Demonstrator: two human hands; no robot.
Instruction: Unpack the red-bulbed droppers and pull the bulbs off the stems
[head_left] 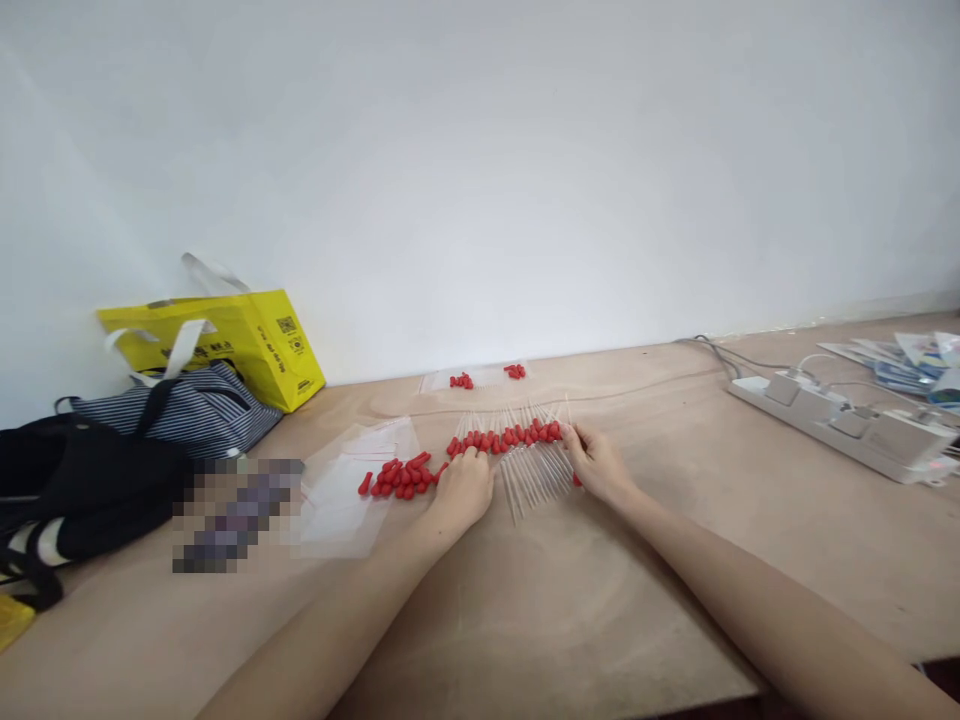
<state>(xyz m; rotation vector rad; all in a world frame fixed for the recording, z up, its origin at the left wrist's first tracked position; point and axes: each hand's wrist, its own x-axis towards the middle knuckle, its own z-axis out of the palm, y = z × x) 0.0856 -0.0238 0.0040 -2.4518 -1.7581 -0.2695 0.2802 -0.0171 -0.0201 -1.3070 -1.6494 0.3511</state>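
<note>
A row of red rubber bulbs (517, 435) lies across a spread of thin clear tubes (536, 478) in the middle of the table. My left hand (466, 487) is at the row's left end, fingers curled down against the bulbs; what its fingertips hold is hidden. At the right end, my right hand (596, 460) has thumb and fingers closed around a thin clear tube beside the last bulb. A bit of red shows beneath that hand. Left of my left hand, a loose heap of red bulbs (405, 477) rests partly on clear plastic bags (341, 505).
Farther back lies a clear bag (487, 378) with two red clusters. A yellow bag (289, 350), a striped pouch (202, 410) and a black bag (90, 480) crowd the left. A white power strip (832, 425) with cables and several packets (911, 360) occupy the right.
</note>
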